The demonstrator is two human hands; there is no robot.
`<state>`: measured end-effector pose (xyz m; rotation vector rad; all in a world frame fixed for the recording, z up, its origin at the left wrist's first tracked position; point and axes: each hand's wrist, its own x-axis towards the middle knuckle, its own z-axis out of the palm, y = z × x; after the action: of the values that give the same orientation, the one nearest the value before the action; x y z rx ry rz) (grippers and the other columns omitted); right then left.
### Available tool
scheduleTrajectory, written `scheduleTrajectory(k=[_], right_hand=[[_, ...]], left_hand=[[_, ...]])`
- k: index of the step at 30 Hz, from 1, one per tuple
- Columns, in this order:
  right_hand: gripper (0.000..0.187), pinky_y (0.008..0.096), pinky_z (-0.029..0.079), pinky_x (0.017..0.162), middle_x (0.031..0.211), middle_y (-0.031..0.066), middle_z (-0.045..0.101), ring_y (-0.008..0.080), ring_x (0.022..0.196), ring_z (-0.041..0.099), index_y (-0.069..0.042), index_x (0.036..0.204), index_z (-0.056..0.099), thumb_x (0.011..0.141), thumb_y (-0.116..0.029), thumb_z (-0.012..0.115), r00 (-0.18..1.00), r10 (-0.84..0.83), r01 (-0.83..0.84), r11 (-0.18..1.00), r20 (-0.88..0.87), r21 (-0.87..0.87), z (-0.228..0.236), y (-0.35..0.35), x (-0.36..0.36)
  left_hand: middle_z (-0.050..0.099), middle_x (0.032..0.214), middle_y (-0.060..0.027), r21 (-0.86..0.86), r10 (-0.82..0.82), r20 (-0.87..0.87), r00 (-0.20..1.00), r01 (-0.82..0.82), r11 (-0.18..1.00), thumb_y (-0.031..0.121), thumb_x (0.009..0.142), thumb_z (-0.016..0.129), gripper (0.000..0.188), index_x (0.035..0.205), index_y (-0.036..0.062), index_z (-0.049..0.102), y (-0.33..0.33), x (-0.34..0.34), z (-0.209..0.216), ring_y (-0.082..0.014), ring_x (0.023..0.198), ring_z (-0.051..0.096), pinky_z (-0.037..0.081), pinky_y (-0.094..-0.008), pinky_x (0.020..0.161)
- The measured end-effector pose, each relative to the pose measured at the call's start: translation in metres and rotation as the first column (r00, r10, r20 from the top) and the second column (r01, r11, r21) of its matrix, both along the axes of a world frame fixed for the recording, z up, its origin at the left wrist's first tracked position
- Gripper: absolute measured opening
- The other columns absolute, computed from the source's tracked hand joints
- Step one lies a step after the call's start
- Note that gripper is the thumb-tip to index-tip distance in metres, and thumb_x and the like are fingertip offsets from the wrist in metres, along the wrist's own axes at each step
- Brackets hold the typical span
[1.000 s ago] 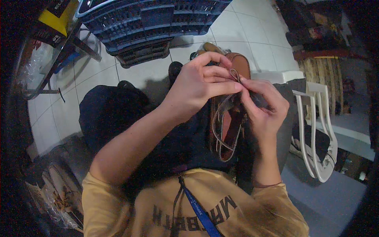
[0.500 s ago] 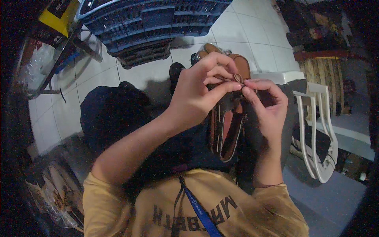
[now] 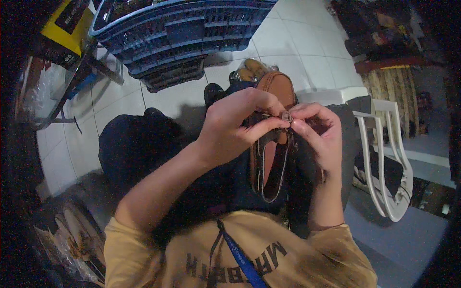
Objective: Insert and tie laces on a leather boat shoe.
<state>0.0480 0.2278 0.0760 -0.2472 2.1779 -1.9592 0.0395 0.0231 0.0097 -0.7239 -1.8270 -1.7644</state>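
Note:
A brown sandal [image 3: 279,89] with dark, pale-edged straps rests over my lap. Its tan footbed shows beyond my fingers, and the back part loops toward my body. My left hand [image 3: 235,122] pinches a small brown strap loop [image 3: 286,115] between thumb and forefinger. From the other side, the thumb and fingertips of my right hand [image 3: 319,132] close on the same strap. Both sets of fingertips meet just above the sandal's opening. The fingers partly cover the strap, so a buckle there cannot be made out.
Ahead on the tiled floor stands a blue plastic crate [image 3: 182,33] on a dark one. A clear bag of tan items [image 3: 252,69] lies beyond the sandal. To the right is a white plastic chair [image 3: 401,192]; at the left, a yellow-and-black box [image 3: 67,31] and a metal frame [image 3: 72,86].
Both hands have come lower, closer to my body, with the strap still pinched. The strap loop stands up less and looks smaller between the fingertips. More of the footbed shows.

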Motion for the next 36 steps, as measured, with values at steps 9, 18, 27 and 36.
scheduleTrajectory(k=[9, 18, 27, 36], right_hand=[[0.013, 0.0320, 0.053, 0.091, 0.105, 0.0138, 0.074, 0.0197, 0.100, 0.069, 0.002, 0.099, 0.074, 0.088, -0.001, 0.079, 0.999, -0.005, 0.005, 1.000, -0.040, -0.008, -0.001, -0.004, 0.003], [0.012, 0.0318, 0.052, 0.091, 0.101, 0.0108, 0.074, 0.0181, 0.098, 0.069, 0.001, 0.095, 0.072, 0.086, 0.000, 0.080, 0.992, -0.093, 0.098, 0.994, -0.090, 0.047, -0.002, -0.011, 0.007], [0.023, 0.0304, 0.053, 0.090, 0.105, 0.0109, 0.076, 0.0163, 0.098, 0.070, 0.002, 0.110, 0.077, 0.087, 0.001, 0.078, 0.952, -0.122, 0.174, 0.970, -0.281, 0.168, -0.007, -0.022, 0.009], [0.020, 0.0321, 0.055, 0.083, 0.095, 0.0108, 0.075, 0.0221, 0.090, 0.072, -0.004, 0.103, 0.079, 0.084, 0.002, 0.079, 0.825, 0.018, 0.270, 0.866, -0.566, 0.420, 0.001, -0.036, 0.013]], left_hand=[[0.076, 0.083, -0.0004, 0.006, 0.070, 0.300, 0.951, -0.076, 0.997, 0.004, 0.074, 0.090, 0.055, 0.124, 0.0035, 0.066, 0.003, 0.009, 0.006, -0.0050, 0.063, 0.059, 0.047, -0.0222, 0.062], [0.075, 0.119, -0.0066, 0.143, -0.146, 0.325, 0.934, 0.105, 0.984, 0.000, 0.082, 0.082, 0.054, 0.132, 0.0029, 0.060, 0.004, 0.012, 0.003, -0.0110, 0.093, 0.072, 0.055, -0.0261, 0.082], [0.072, 0.122, -0.0098, 0.105, -0.142, 0.262, 0.955, 0.118, 0.987, -0.002, 0.087, 0.077, 0.050, 0.133, 0.0011, 0.057, 0.001, 0.009, 0.001, -0.0171, 0.102, 0.073, 0.055, -0.0319, 0.092], [0.074, 0.108, -0.0120, 0.426, -0.483, 0.599, 0.639, 0.257, 0.868, 0.000, 0.088, 0.078, 0.059, 0.141, -0.0024, 0.053, -0.014, 0.002, 0.019, -0.0146, 0.099, 0.072, 0.057, -0.0290, 0.090]])
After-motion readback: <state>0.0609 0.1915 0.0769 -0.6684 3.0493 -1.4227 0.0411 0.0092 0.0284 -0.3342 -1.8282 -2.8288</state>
